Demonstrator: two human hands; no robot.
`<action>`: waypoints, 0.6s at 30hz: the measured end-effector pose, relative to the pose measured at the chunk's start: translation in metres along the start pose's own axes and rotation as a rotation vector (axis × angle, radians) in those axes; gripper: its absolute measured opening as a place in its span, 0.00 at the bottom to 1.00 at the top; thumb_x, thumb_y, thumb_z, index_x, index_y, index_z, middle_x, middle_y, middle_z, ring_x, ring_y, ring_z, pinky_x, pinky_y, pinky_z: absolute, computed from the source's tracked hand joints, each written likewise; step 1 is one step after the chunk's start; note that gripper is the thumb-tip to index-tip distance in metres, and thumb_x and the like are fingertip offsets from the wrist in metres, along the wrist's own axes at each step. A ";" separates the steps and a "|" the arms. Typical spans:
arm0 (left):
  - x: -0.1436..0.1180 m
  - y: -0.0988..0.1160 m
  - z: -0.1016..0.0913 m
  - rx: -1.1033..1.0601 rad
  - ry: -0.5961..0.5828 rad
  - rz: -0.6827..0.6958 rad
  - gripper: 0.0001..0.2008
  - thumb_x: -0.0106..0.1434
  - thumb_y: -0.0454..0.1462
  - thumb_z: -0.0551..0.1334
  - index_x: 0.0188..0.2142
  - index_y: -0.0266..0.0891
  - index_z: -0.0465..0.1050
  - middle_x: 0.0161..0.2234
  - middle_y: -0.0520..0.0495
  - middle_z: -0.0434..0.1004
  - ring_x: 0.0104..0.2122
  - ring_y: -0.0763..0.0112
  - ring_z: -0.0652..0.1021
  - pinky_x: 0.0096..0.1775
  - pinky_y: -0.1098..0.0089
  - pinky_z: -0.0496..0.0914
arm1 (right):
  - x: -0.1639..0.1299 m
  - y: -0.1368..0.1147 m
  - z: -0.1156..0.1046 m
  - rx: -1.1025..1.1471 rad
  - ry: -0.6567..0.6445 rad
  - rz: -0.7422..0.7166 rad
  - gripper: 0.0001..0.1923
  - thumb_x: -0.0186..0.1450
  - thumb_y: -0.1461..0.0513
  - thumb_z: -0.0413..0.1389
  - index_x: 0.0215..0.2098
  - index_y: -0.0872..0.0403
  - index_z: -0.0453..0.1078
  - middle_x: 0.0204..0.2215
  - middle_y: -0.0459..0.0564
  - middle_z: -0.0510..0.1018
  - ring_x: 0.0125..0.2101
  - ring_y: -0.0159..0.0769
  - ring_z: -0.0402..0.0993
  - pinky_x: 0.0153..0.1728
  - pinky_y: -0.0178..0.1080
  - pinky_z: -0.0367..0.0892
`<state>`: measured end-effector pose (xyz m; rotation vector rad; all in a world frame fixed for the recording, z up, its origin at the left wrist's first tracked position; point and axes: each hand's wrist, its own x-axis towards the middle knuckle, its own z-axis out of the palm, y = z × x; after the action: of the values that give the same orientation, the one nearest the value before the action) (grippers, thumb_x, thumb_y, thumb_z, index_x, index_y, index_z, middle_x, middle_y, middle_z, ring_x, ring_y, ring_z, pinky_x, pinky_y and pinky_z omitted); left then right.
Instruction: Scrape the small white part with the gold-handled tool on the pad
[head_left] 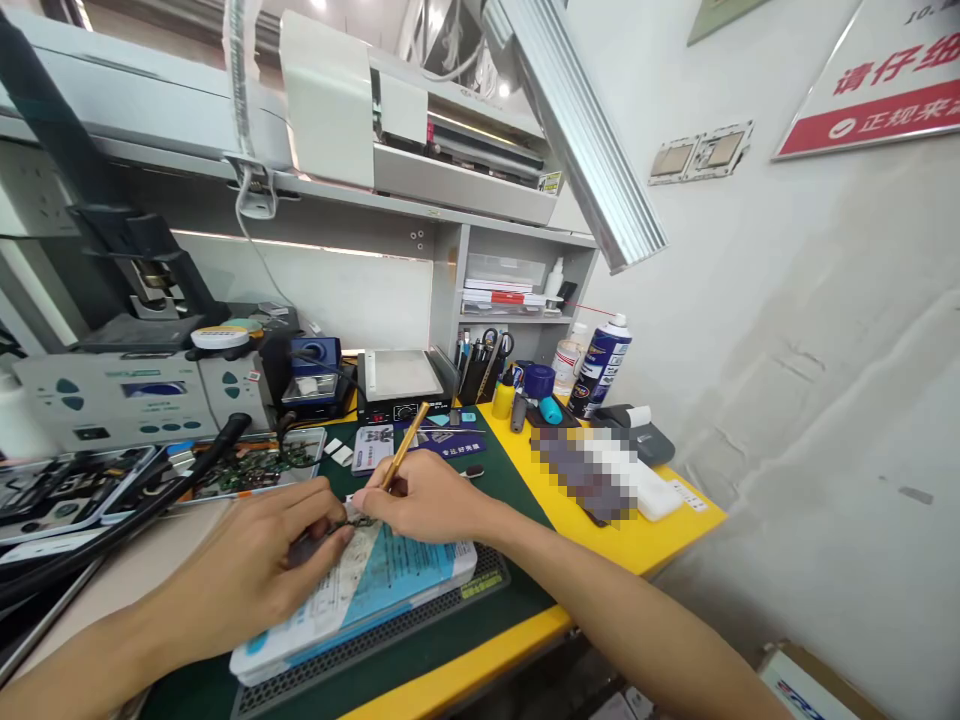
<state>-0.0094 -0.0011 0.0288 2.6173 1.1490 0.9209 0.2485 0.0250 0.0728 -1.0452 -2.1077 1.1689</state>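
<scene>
My right hand (424, 500) grips a slim gold pen-shaped tool (406, 445), its lower end hidden behind the fingers. Close beside it, my left hand (277, 550) is closed, thumb and fingertips pinching a small dark part (356, 520) that looks like a piece of circuit board. Both hands rest over a flat white and blue box (420, 575), whose top is smudged with dark marks. Under the box lies a dark perforated pad (491, 578) on the green mat (525, 595).
To the left stand a grey soldering station (150, 395) and a tray of circuit boards (262, 465); a black hose (150, 510) crosses there. Behind sits a small heating plate (401, 380). Bottles and a spray can (602, 365) stand back right. A lamp (577, 130) hangs overhead.
</scene>
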 end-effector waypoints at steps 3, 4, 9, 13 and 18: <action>0.000 0.002 0.002 -0.002 0.023 0.005 0.22 0.85 0.49 0.57 0.35 0.46 0.77 0.30 0.51 0.77 0.27 0.69 0.73 0.30 0.65 0.64 | -0.001 0.001 0.002 0.002 0.013 -0.003 0.18 0.75 0.55 0.67 0.31 0.50 0.68 0.26 0.42 0.71 0.29 0.35 0.67 0.34 0.40 0.59; 0.001 0.003 0.002 0.000 0.028 0.006 0.22 0.85 0.48 0.57 0.35 0.46 0.77 0.30 0.51 0.77 0.27 0.68 0.74 0.30 0.64 0.64 | -0.001 0.001 0.002 0.003 0.017 -0.007 0.18 0.75 0.55 0.67 0.32 0.50 0.69 0.26 0.41 0.70 0.29 0.35 0.67 0.34 0.40 0.59; 0.000 0.015 0.002 0.012 0.053 -0.013 0.22 0.86 0.44 0.55 0.35 0.45 0.78 0.32 0.51 0.78 0.29 0.69 0.74 0.33 0.63 0.65 | -0.003 -0.003 0.003 0.005 0.033 -0.015 0.16 0.75 0.57 0.67 0.32 0.51 0.71 0.27 0.42 0.72 0.30 0.35 0.68 0.35 0.39 0.61; -0.001 0.017 0.003 0.005 0.059 -0.008 0.22 0.87 0.45 0.54 0.37 0.45 0.79 0.33 0.51 0.80 0.30 0.68 0.76 0.34 0.62 0.65 | -0.004 -0.005 0.004 0.006 0.038 0.014 0.16 0.75 0.58 0.67 0.32 0.51 0.71 0.26 0.42 0.72 0.29 0.35 0.68 0.34 0.39 0.61; 0.000 0.010 0.006 -0.003 0.055 0.013 0.21 0.87 0.44 0.56 0.37 0.45 0.79 0.32 0.50 0.80 0.30 0.66 0.76 0.34 0.62 0.64 | -0.004 -0.004 0.003 0.019 0.040 0.058 0.16 0.76 0.58 0.68 0.33 0.51 0.71 0.24 0.41 0.73 0.28 0.36 0.71 0.34 0.39 0.62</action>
<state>0.0000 -0.0073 0.0274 2.6157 1.1438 1.0017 0.2469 0.0189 0.0741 -1.1187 -2.0444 1.1840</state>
